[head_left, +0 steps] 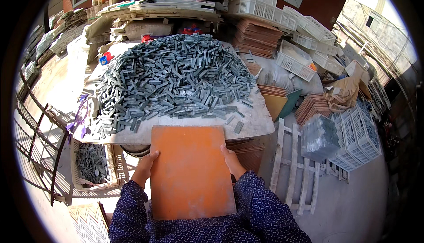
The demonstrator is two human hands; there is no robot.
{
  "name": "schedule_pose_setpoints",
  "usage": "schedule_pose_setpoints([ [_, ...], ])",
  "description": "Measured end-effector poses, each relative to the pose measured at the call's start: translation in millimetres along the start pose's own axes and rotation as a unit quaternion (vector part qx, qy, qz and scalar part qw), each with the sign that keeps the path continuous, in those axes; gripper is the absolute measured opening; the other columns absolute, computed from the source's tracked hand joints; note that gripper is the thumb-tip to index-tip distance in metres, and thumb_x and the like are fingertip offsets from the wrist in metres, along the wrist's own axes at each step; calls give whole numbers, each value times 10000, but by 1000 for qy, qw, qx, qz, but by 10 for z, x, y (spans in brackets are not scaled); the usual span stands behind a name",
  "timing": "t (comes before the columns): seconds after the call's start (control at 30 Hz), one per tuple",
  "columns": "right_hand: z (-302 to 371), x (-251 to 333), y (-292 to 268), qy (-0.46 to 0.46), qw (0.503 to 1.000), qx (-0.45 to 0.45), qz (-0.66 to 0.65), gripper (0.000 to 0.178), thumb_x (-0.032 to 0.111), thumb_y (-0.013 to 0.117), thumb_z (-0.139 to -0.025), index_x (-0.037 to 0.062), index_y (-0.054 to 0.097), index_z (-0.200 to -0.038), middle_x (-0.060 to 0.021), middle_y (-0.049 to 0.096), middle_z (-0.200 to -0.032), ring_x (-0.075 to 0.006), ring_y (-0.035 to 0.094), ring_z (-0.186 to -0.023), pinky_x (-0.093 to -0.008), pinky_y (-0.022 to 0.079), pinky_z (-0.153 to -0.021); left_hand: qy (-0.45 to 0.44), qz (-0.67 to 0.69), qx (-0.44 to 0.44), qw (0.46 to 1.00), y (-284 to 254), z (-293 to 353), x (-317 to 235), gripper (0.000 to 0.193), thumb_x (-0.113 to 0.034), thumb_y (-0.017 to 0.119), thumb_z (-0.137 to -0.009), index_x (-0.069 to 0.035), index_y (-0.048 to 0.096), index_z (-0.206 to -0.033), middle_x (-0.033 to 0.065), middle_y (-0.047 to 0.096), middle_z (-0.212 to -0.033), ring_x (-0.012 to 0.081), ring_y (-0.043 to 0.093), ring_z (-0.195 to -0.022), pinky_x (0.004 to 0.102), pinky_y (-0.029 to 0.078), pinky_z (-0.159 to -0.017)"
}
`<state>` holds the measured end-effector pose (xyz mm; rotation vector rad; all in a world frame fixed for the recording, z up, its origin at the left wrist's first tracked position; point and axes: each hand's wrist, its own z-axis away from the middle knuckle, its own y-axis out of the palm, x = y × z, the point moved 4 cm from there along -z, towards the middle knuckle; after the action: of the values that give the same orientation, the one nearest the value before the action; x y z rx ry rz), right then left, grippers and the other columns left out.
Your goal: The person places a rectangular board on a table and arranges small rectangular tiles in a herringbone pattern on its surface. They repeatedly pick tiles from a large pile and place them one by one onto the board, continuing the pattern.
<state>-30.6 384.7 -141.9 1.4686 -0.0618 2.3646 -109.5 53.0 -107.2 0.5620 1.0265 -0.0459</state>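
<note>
An orange rectangular board (190, 172) is held in front of me, its far edge at the near edge of the table. My left hand (145, 167) grips its left side, with the thumb on top. On the opposite side my right hand (232, 161) holds it the same way; the fingers of both hands are hidden beneath. Beyond the board, a big heap of small grey-green stone strips (176, 75) covers most of the pale table (260, 121). A few loose strips lie near the table's front edge.
A crate (117, 172) of similar strips stands on the floor at left, beside a curved metal railing (55, 163). To the right are a wooden pallet (289, 168), a plastic-wrapped stack (319, 139) and white plastic crates (357, 137). Stacked brown boards (256, 35) rise behind the table.
</note>
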Motion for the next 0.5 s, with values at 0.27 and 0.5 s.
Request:
schedule_pose_setpoints([
  [0.27, 605, -223, -24, 160, 960, 175, -146, 486, 194, 633, -871, -19, 477, -1278, -159, 548, -1259, -273, 554, -1126, -422, 456, -939, -110, 53, 53, 991, 42, 199, 115, 513, -199, 654, -844, 39, 468, -1259, 149, 574, -1201, 264, 594, -1055, 374, 494, -906],
  [0.5, 643, 180, 88, 92, 984, 96, -119, 483, 144, 696, -805, -30, 527, -1222, -157, 588, -1190, -256, 581, -1069, -401, 447, -933, -4, 25, -1, 1000, 282, 261, -274, 491, -66, 623, -803, 24, 477, -1264, 123, 585, -1179, 249, 585, -1053, 370, 463, -931],
])
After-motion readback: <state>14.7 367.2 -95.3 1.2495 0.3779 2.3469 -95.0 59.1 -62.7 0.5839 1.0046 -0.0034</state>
